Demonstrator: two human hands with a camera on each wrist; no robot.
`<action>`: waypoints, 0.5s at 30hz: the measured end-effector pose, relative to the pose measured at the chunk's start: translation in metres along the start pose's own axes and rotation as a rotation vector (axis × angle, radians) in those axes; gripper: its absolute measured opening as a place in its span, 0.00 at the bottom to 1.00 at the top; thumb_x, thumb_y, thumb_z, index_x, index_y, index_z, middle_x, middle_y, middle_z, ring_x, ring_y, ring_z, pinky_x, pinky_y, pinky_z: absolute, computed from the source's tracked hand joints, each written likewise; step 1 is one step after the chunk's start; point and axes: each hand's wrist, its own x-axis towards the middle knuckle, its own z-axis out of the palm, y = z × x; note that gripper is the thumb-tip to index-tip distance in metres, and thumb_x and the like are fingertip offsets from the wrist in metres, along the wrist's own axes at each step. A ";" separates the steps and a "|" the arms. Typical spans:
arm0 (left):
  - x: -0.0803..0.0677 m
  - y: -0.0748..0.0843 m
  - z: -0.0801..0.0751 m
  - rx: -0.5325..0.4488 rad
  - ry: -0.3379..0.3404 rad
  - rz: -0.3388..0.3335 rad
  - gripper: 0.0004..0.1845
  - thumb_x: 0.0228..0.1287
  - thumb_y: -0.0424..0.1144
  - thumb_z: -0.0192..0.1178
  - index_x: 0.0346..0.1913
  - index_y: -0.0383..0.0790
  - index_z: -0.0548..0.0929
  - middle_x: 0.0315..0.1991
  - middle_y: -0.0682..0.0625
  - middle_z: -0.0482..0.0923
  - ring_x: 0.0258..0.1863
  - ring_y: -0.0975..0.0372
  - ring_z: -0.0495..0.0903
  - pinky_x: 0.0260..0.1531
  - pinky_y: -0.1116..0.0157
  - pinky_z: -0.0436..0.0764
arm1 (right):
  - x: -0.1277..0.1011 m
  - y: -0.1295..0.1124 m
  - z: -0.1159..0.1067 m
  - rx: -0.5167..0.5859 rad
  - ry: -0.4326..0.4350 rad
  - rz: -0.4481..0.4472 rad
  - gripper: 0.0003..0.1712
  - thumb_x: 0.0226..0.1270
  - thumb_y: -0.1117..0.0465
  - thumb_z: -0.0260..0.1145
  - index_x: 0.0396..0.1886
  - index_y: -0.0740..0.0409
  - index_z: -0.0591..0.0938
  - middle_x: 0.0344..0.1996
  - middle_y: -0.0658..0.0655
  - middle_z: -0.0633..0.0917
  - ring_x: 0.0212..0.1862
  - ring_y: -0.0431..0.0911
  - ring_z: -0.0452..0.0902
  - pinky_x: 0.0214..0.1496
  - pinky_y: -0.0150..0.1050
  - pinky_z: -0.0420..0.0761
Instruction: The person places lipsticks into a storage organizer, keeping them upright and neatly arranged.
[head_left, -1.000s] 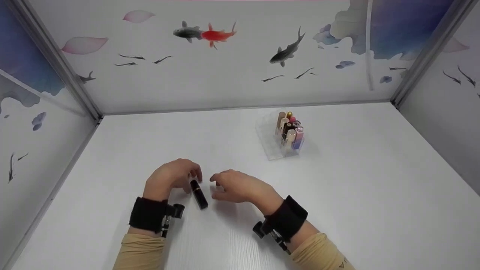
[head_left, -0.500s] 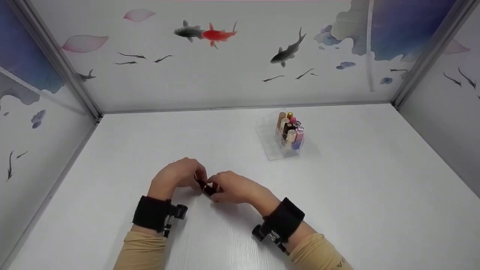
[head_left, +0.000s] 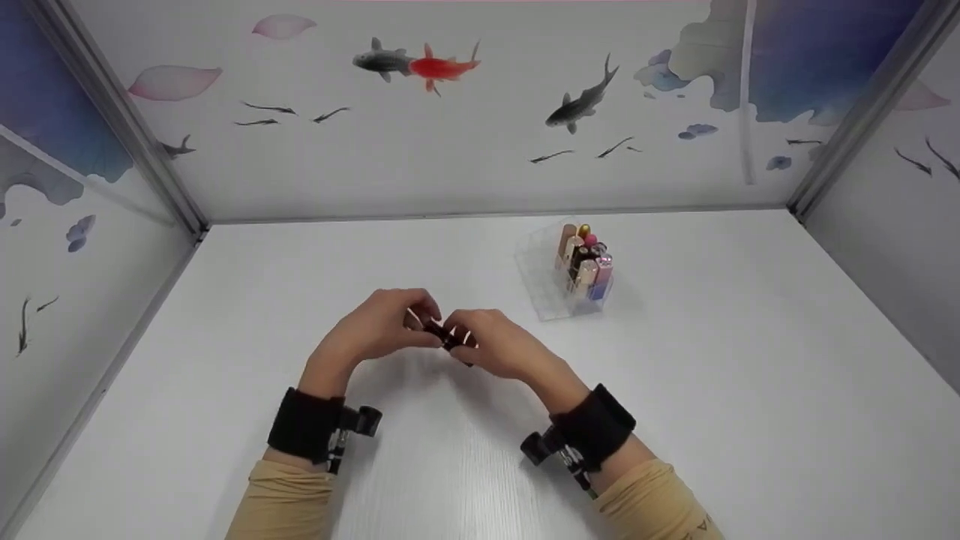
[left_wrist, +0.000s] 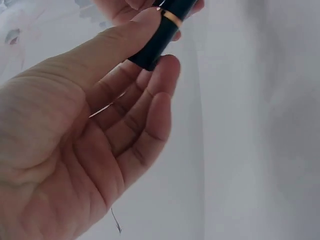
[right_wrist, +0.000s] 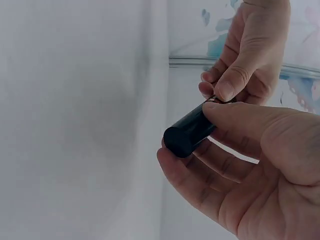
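A black lipstick tube [right_wrist: 187, 132] with a gold band is held between both hands, tilted, above the white table. My left hand [head_left: 386, 326] pinches one end of it between thumb and fingers. At the other end, my right hand [head_left: 499, 345] grips the tube with its thumb on top and fingers beneath. The left wrist view shows the gold band on the lipstick tube [left_wrist: 165, 30] just past the left thumb. The fingers hide part of the tube in the head view.
A clear plastic organizer [head_left: 536, 281] stands toward the back right of the white table [head_left: 712, 337]. Several lipsticks [head_left: 585, 262] stand upright in its right side. White panels printed with fish [head_left: 585, 105] enclose the back and sides.
The lipstick tube leaned at the left hand a second ago; the right hand then closed on its other end. Both hands have since moved up and slightly right with it.
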 end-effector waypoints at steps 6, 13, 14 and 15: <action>0.005 0.012 0.004 -0.208 0.166 0.063 0.19 0.62 0.40 0.70 0.55 0.47 0.79 0.50 0.51 0.83 0.48 0.62 0.87 0.51 0.59 0.85 | -0.007 0.002 -0.026 0.076 0.123 -0.006 0.14 0.70 0.65 0.64 0.54 0.60 0.80 0.46 0.59 0.87 0.47 0.50 0.86 0.49 0.43 0.85; 0.015 0.027 0.015 -0.332 0.365 0.172 0.20 0.66 0.39 0.66 0.60 0.46 0.76 0.52 0.50 0.83 0.43 0.63 0.89 0.44 0.63 0.86 | -0.011 0.003 -0.042 0.160 0.288 -0.017 0.18 0.70 0.65 0.65 0.59 0.58 0.79 0.50 0.59 0.88 0.50 0.51 0.87 0.53 0.44 0.86; 0.017 0.030 0.017 -0.342 0.397 0.184 0.20 0.67 0.39 0.65 0.60 0.46 0.76 0.52 0.50 0.83 0.41 0.63 0.89 0.42 0.64 0.86 | -0.011 0.003 -0.043 0.160 0.314 -0.019 0.19 0.70 0.66 0.64 0.59 0.57 0.79 0.50 0.60 0.88 0.51 0.51 0.87 0.53 0.44 0.86; 0.019 0.032 0.019 -0.353 0.426 0.197 0.19 0.67 0.38 0.65 0.60 0.46 0.76 0.52 0.50 0.84 0.40 0.63 0.89 0.40 0.65 0.86 | -0.011 0.003 -0.044 0.157 0.340 -0.018 0.19 0.70 0.66 0.64 0.60 0.57 0.78 0.50 0.60 0.88 0.51 0.51 0.86 0.54 0.45 0.86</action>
